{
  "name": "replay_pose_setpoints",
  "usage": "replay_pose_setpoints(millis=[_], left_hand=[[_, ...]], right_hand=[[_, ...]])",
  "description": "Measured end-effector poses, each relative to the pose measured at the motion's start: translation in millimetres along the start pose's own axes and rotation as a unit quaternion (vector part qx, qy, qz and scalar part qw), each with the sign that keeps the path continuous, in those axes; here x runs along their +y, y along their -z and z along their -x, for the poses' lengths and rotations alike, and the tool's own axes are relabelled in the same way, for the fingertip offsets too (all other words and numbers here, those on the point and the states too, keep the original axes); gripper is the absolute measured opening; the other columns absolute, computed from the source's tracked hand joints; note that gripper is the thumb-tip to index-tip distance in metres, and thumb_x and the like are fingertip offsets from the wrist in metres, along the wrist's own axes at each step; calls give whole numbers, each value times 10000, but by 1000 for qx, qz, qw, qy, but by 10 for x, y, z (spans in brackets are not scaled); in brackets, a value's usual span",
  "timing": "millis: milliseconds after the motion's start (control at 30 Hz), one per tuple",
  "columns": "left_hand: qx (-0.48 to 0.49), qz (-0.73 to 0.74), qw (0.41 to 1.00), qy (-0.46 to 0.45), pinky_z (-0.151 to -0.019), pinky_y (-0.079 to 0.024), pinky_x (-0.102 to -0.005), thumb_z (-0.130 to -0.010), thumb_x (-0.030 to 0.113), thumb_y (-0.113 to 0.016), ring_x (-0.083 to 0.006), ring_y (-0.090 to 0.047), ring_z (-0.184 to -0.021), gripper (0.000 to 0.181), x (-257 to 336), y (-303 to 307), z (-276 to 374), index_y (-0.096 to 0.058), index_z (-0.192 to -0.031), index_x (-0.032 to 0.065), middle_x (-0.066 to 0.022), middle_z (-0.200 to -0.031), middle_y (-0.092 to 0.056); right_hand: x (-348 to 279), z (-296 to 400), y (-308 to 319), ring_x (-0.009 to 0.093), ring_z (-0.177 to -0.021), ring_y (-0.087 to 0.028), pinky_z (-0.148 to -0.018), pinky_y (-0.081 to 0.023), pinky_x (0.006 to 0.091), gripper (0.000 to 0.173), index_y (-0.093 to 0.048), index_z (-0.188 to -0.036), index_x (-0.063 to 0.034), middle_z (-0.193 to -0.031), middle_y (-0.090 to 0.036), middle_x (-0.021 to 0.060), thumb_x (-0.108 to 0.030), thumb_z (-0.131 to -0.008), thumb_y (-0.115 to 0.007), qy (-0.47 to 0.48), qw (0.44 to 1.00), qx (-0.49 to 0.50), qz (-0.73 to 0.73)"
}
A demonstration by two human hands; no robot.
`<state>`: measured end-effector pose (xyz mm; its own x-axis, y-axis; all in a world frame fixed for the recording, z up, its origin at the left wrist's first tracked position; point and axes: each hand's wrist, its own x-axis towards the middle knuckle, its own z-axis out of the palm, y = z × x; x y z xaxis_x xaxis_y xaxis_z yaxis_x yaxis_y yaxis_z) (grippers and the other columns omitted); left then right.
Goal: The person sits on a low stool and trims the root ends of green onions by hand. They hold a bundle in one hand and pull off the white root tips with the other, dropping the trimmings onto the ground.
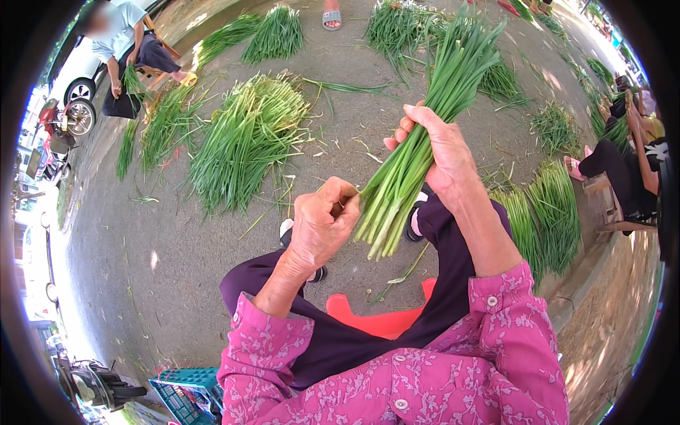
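Observation:
A bunch of garlic chives [457,69] slants through the air above my knees, leaf tips up and away, pale stem ends down toward me. My right hand [446,151] wraps around its middle, thumb lying on top. Beside the lower stems, my left hand [321,223] has its thumb and fingertips pinched together on the end of a stalk at the bunch's left edge. Its fingers partly hide what is between them. Below the bunch, a loose stalk [409,268] lies on the pavement between my feet.
A large chive pile [249,138] lies ahead on the left, with more heaps [398,26] beyond. Neat bundles [555,212] rest at my right. A red plastic stool [377,319] is under me, a teal crate [188,390] behind left. Seated people [119,42] handle chives on both sides.

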<state>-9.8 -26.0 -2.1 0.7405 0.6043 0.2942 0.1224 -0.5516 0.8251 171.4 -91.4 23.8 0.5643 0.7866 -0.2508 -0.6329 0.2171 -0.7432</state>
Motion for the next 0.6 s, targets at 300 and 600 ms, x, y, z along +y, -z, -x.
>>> replay_pose_setpoints(millis=[300, 600], left_hand=[[-18, -74, 997, -32, -550, -455, -294, -804, 2, -540, -240, -596, -591, 96, -54, -14, 23, -486, -881, 22, -143, -678, -563], [-35, 84, 993, 76, -555, -442, -242, -791, 30, -572, -104, -559, -594, 108, 90, 34, -39, -575, -889, -15, -69, -683, -598]], right_hand=[[4, -9, 9, 127, -588, -546, -650, -521, 353, 143, -476, -829, -103, -661, -524, 10, -111, -783, -612, 7, 1000, 6, -1], [-6, -14, 17, 134, -573, -544, -631, -537, 357, 108, -503, -742, -62, -649, -516, 27, -111, -786, -588, 21, 999, 19, -16]])
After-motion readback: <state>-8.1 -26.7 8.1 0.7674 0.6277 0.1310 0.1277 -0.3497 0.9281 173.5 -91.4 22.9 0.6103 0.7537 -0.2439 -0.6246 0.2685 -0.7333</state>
